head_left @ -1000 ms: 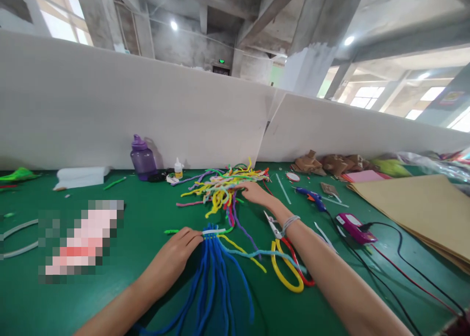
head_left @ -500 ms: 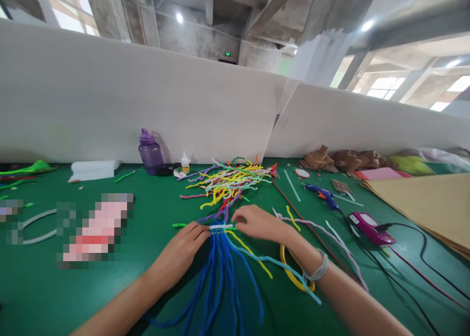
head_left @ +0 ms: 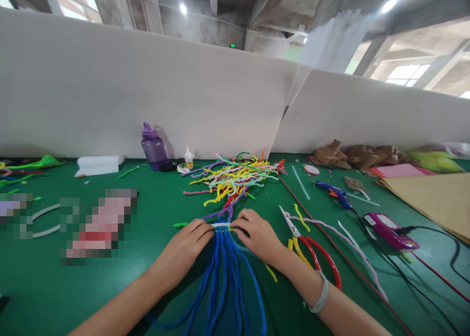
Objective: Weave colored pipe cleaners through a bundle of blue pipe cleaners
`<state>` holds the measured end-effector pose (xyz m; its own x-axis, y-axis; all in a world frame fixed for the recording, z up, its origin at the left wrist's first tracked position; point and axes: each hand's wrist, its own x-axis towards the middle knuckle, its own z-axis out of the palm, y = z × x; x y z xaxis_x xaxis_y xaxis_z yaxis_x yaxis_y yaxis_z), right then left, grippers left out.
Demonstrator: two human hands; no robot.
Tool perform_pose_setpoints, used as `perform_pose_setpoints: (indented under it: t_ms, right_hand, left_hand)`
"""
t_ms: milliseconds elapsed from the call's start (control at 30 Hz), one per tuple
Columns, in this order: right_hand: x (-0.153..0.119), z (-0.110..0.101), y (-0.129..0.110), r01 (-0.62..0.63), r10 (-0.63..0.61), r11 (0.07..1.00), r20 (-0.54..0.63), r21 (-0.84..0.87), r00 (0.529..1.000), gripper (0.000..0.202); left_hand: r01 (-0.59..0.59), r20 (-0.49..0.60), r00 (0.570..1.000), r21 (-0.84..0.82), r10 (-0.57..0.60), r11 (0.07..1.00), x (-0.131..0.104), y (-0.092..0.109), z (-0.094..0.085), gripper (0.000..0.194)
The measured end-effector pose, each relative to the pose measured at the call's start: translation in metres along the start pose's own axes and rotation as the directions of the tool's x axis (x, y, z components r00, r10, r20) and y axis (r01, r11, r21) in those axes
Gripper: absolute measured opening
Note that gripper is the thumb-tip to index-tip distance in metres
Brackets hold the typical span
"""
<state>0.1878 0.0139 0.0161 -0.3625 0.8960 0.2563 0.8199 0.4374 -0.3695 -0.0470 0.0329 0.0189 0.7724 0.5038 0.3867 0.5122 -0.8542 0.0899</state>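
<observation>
A row of blue pipe cleaners (head_left: 221,277) lies in front of me, their long ends fanning toward the near table edge. Across their top runs a short white pipe cleaner (head_left: 221,224), with small yellow dots of weaving just below it. My left hand (head_left: 191,243) pinches the left end of this woven strip, and a green tip (head_left: 180,225) pokes out past its fingers. At the right end, my right hand (head_left: 257,233) has thumb and fingers closed on the strip. A yellow pipe cleaner (head_left: 271,272) emerges below the right hand.
Scissors (head_left: 304,248) with red and yellow handles lie by my right forearm. Beyond the hands is a pile of colourful pipe cleaners (head_left: 235,177). A glue gun (head_left: 336,194), its cord and a magenta box (head_left: 389,231) sit rightward. A purple bottle (head_left: 154,147) stands at the back.
My right hand has come down onto the right end of the strip and closed there. The light blue strand has been drawn in. My right forearm has shifted, uncovering the scissors.
</observation>
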Motion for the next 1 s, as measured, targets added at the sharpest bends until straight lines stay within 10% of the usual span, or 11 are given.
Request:
perform_pose_setpoints:
  t_ms: [533, 800, 900, 1000]
  right_hand:
    - [0.003, 0.002, -0.003, 0.025, -0.024, 0.999, 0.044, -0.030, 0.999, 0.019]
    - [0.001, 0.003, -0.005, 0.039, -0.037, 0.998, 0.033, -0.059, 0.999, 0.020]
    - [0.001, 0.004, -0.005, 0.037, -0.034, 0.997, 0.038, -0.061, 0.999, 0.019]
    - [0.001, 0.005, -0.006, 0.034, -0.032, 0.998, 0.035, -0.057, 0.999, 0.018]
  left_hand:
    - [0.017, 0.114, 0.993, -0.064, -0.009, 0.998, 0.002, -0.005, 0.003, 0.030]
    - [-0.016, -0.010, 1.000, 0.013, 0.016, 1.000, -0.001, -0.012, -0.002, 0.027]
    - [0.313, -0.231, 0.933, 0.143, -0.276, 0.939, 0.000, -0.037, -0.034, 0.026]
    - [0.619, -0.279, 0.784, 0.417, -0.554, 0.666, -0.012, -0.072, -0.068, 0.028]
